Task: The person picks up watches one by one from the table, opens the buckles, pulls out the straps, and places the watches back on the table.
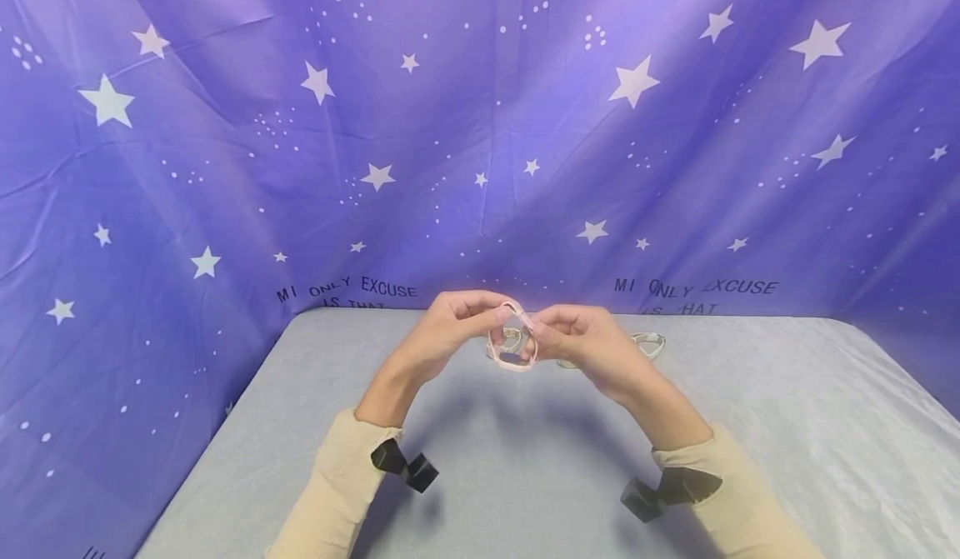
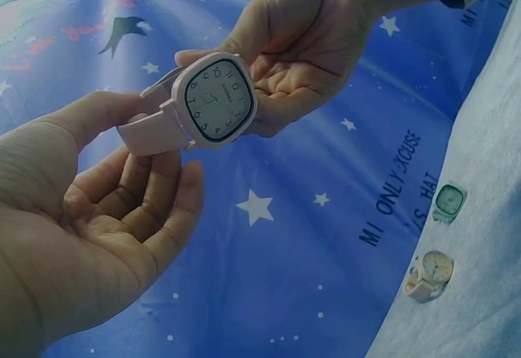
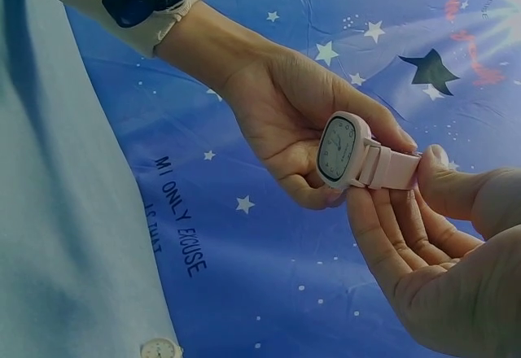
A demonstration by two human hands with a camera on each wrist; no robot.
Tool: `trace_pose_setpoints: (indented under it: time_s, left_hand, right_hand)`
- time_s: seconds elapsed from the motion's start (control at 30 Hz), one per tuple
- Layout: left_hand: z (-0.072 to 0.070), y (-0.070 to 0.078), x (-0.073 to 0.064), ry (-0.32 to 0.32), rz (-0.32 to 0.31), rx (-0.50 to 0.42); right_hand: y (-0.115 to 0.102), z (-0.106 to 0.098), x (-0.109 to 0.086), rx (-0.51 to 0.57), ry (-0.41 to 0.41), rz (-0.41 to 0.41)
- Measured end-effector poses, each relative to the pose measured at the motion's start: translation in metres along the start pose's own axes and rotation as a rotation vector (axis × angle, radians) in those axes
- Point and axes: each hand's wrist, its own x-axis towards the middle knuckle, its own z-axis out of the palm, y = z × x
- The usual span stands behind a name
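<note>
A pale pink wristwatch (image 2: 216, 98) with a squarish, rounded numbered dial is held up in both hands over the table, its strap curved into a loop. My left hand (image 1: 438, 334) pinches the strap between thumb and fingers at the loop's upper left in the head view. From the other side, my right hand (image 1: 592, 346) pinches the strap too, thumb on top. In the right wrist view the dial of the pink watch (image 3: 340, 148) hangs between the two hands, facing outward. The strap ends are partly hidden by the fingertips.
On the grey cloth-covered table (image 1: 465, 476) lie a mint green watch (image 2: 449, 202) and a cream watch with a round dial (image 2: 437, 267), beyond the hands. A purple star-patterned curtain (image 1: 480, 109) closes off the table's back and left side.
</note>
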Motion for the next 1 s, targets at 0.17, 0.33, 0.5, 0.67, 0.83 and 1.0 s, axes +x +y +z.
trace_pose_setpoints:
  time_s: [0.17, 0.33, 0.5, 0.67, 0.83, 1.0]
  left_hand:
    - [0.0005, 0.0009, -0.0007, 0.001, 0.000, -0.005]
    - [0.0007, 0.0014, -0.0010, 0.002, -0.003, -0.002]
    - [0.0008, 0.0006, -0.0008, -0.008, 0.005, -0.001]
    - [0.0005, 0.0005, -0.0010, -0.016, 0.006, 0.001]
    - [0.0012, 0.0019, -0.0014, -0.022, -0.002, 0.008]
    - [0.0019, 0.0021, -0.0011, -0.020, -0.017, 0.007]
  right_hand:
    - [-0.0005, 0.0012, -0.0005, -0.007, -0.003, 0.003]
    - [0.0008, 0.0015, -0.0006, 0.004, -0.008, -0.005]
    - [0.0015, 0.0018, -0.0009, 0.008, -0.008, -0.004]
    - [0.0023, 0.0027, -0.0012, 0.024, -0.005, -0.008]
    - [0.0038, 0.0036, -0.0008, 0.053, 0.000, -0.017]
    - [0.0051, 0.0043, -0.0007, 0.064, -0.001, -0.024]
